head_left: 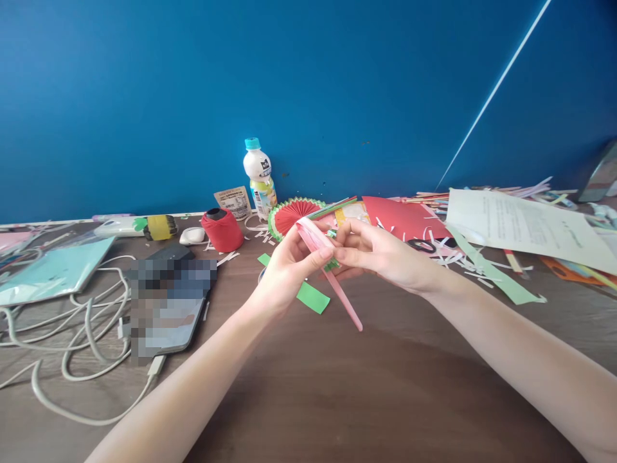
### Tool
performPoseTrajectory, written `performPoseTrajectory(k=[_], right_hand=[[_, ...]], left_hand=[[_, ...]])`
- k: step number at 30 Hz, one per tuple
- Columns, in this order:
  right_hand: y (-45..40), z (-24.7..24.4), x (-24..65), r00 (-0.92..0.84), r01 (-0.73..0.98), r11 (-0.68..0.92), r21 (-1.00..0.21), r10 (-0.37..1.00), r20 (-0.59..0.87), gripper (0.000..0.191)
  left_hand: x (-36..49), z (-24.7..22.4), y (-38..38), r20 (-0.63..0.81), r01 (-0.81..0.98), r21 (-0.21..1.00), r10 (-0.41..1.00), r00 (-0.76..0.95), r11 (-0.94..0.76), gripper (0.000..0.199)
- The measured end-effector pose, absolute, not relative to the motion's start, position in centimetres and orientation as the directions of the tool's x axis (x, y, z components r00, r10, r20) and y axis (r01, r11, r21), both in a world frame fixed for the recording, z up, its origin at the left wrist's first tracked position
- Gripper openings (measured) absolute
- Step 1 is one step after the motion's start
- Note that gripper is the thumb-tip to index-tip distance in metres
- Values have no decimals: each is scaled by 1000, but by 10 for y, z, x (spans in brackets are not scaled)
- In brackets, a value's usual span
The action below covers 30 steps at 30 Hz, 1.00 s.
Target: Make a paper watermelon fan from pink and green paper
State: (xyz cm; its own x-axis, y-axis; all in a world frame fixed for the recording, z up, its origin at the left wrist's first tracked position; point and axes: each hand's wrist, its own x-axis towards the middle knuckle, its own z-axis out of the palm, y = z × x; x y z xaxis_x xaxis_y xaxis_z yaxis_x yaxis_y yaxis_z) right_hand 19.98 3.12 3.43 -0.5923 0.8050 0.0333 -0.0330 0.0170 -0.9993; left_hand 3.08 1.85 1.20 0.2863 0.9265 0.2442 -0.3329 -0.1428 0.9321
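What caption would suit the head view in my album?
Left hand holds a pink strip, right hand beside it, before a fan, a bottle and a blue wall.

Got a pink strip (341, 292) pinched in my left grip (288, 262), slanting down; can't quite tell if my right grip (378, 254) is pinching it too or just touching. Green paper scrap (313, 298) on the table (385, 399), red pleated fan (293, 215) behind, bottle (258, 168) by the blue wall (183, 96).
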Motion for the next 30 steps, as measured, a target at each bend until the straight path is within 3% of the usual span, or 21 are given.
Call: performPoseTrajectory(k=[4, 8, 12, 18, 30], right_hand=[[30, 38, 203, -597, 52, 182, -982, 794, 116, 24], [26, 42, 206, -455, 198, 408, -891, 844, 285, 17], [19, 44, 206, -428, 279, 513, -812, 823, 373, 11], [16, 44, 205, -441, 373, 545, -751, 816, 373, 9], [16, 43, 204, -433, 315, 503, -805, 831, 350, 15]], left_hand=[[31, 15, 18, 236, -350, 928, 925, 297, -124, 31], [31, 16, 18, 213, -372, 923, 934, 288, -96, 34], [32, 14, 18, 193, -341, 935, 947, 257, -98, 32], [34, 14, 16, 202, -200, 967, 957, 210, -160, 33], [36, 15, 13, 239, -207, 960, 938, 250, -189, 32]])
